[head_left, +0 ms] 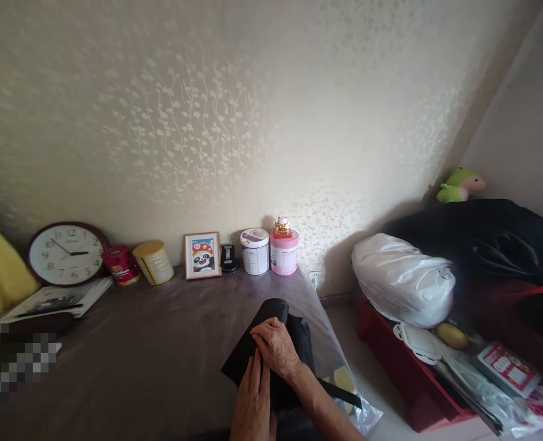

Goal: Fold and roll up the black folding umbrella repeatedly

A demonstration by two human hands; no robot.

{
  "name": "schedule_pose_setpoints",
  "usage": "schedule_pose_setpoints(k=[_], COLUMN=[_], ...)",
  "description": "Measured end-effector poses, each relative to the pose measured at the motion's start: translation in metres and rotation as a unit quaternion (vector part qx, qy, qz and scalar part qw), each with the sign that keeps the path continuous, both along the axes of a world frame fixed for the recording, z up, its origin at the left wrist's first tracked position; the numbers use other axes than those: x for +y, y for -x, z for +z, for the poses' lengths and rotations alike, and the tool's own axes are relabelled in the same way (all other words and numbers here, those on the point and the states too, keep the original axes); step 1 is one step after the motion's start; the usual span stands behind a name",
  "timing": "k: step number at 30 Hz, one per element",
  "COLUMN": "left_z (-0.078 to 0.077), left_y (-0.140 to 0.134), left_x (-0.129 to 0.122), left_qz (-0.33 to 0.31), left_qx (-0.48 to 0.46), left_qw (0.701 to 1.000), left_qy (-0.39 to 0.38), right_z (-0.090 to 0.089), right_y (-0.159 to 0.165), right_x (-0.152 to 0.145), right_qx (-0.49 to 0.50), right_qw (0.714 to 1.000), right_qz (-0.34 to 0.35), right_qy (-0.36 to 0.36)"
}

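A folded black cloth item with a black strap lies near the right edge of the table; its exact kind is not clear. My left hand rests on it with fingers stretched out and close together. Above and partly across those fingertips is my right hand, its fingers bent and pinched at the cloth's upper surface. Both forearms come in from the bottom, and they hide the lower part of the bundle.
Along the wall stand a clock, cans, a framed panda picture and tubs. A lucky cat figurine tops the pink tub. Beyond the table's right edge, a red box bears a white plastic bag.
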State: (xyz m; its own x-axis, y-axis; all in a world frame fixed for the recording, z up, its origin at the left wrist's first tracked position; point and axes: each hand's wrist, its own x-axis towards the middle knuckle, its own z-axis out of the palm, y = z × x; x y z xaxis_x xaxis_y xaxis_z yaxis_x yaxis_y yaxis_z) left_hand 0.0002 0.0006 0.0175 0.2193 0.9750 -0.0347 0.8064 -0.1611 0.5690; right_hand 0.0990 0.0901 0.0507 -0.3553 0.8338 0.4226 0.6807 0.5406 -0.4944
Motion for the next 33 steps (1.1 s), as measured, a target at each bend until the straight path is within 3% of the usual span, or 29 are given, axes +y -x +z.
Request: schedule_pose_setpoints(k=[5, 9, 12, 17, 20, 22, 25, 27, 30, 33], left_z=[0.004, -0.006, -0.013, -0.011, -0.01, -0.011, -0.009, -0.008, -0.01, -0.018], left_y=[0.003, 0.011, 0.018, 0.026, 0.026, 0.025, 0.024, 0.024, 0.025, 0.025], left_x=[0.0, 0.005, 0.008, 0.009, 0.01, 0.01, 0.011, 0.011, 0.011, 0.013], left_qz=[0.018, 0.011, 0.01, 0.025, 0.03, 0.025, 0.021, 0.022, 0.026, 0.024], left_qx=[-0.006, -0.068, -0.136, -0.199, -0.214, -0.207, -0.196, -0.189, -0.185, -0.191], left_qw=[1.0, 0.998, 0.991, 0.979, 0.976, 0.978, 0.98, 0.981, 0.981, 0.981], left_qy=[0.017, 0.015, 0.008, 0.036, 0.039, 0.033, 0.027, 0.033, 0.044, 0.026], right_z=[-0.013, -0.02, -0.038, -0.068, -0.063, -0.054, -0.047, -0.048, -0.043, -0.026], right_y=[-0.015, -0.025, -0.038, -0.08, -0.09, -0.084, -0.07, -0.067, -0.067, -0.056], right_x=[0.026, 0.041, 0.03, 0.004, -0.002, -0.005, -0.01, -0.011, -0.01, -0.011], right_qx=[0.01, 0.05, 0.054, -0.065, -0.072, -0.065, -0.087, -0.106, -0.082, -0.038], right_qw=[0.999, 0.989, 0.981, 0.973, 0.96, 0.965, 0.982, 0.981, 0.971, 0.983], right_qz=[-0.015, -0.123, -0.169, -0.213, -0.262, -0.237, -0.142, -0.146, -0.206, -0.139], right_qy=[-0.034, -0.061, -0.073, -0.056, -0.072, -0.093, -0.089, -0.072, -0.085, -0.116])
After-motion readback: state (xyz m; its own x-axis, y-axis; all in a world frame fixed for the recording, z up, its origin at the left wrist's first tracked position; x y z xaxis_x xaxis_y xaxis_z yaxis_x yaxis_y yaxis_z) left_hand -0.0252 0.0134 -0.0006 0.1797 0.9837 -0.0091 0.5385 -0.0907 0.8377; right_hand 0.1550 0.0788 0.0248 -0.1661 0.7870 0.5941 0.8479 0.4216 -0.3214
